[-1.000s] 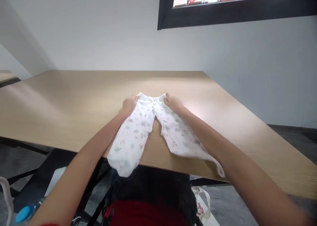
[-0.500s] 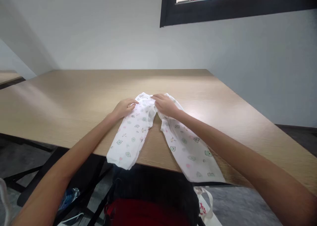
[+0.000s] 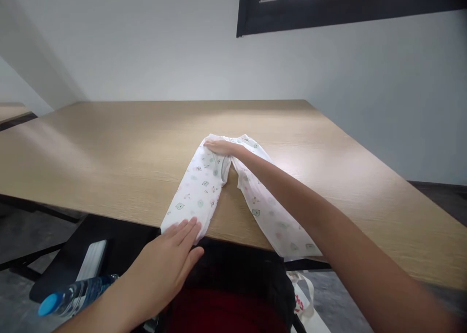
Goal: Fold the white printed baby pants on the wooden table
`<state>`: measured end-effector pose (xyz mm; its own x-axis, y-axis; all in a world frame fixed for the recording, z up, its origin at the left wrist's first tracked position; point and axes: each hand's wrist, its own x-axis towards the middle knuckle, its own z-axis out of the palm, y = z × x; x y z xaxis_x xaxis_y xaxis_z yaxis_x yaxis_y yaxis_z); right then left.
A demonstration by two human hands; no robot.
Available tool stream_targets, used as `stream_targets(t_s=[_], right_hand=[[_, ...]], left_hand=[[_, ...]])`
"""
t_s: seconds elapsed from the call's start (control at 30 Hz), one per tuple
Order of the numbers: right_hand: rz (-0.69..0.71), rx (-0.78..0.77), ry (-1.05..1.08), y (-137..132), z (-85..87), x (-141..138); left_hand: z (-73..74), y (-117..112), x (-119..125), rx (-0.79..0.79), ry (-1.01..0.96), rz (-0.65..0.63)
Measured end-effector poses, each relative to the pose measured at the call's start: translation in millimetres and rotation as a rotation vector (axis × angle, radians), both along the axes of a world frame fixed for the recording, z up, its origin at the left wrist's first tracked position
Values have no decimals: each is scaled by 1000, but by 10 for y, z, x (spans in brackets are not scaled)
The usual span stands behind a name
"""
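Baby pants [image 3: 200, 192] flat on table [image 3: 109, 153]; right hand [image 3: 220, 147] flat on far waistband [image 3: 243, 139]; left hand [image 3: 162, 270] open at near cuff [image 3: 170, 227]; apart.

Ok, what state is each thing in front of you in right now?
white printed baby trousers: flat on the table, legs splayed, waistband at the far end
left hand: open, fingers on the near end of the left leg
right hand: open, lying flat across the waistband
wood-grain table: bearing the trousers
blue-capped water bottle: tilted, below the table edge, cap end down
white tote bag: below the table edge, partly hidden
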<state>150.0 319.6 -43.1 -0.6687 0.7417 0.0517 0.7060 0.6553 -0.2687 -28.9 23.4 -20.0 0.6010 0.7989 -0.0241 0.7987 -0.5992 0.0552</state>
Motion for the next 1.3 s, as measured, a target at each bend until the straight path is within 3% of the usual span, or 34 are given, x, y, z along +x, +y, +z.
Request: stream_targets(t_s=[0.1,0.2,0.3,0.4,0.47,0.6,0.7,0.77,0.9,1.0,1.13,1.23,1.3], right_hand=[[-115,-130,112,-189,160,258],[-199,-279,340,-469,248,670],[-226,-377,424,-750,220,1060],[-242,-429,379,-867,86,1285],[-192,-379,309,-797,-30,1339],[-144,-124,130,-436,-219,1316],[-249,-5,70,-236,-282,1272],[-290,21,97,-198,-303,1260],[-395,96,307,-251,-335,1271],[-463,69,539,-292,-317,1289],[-591,-301,912,-301,-211,1328],[-643,-563,958,-279,-122,1337],[-669,-582,928,-266,-70,1317]], left_hand=[[111,350,241,-4,-23,-24],[211,1059,676,-127,-117,-178],[210,1735,1152,-247,-138,-229],[104,1957,1474,-282,-117,-308],[9,1762,1547,-307,-109,-418],[-182,882,1431,-284,-174,-598],[-315,311,1365,-113,-286,-506],[-397,106,1432,34,-291,-414],[-515,-32,1786,265,-225,-231],[-540,-59,2025,302,-242,-105],[-514,-37,2093,210,-350,-57],[-493,36,2033,131,-419,-72],[-477,107,1991,113,-487,-75]])
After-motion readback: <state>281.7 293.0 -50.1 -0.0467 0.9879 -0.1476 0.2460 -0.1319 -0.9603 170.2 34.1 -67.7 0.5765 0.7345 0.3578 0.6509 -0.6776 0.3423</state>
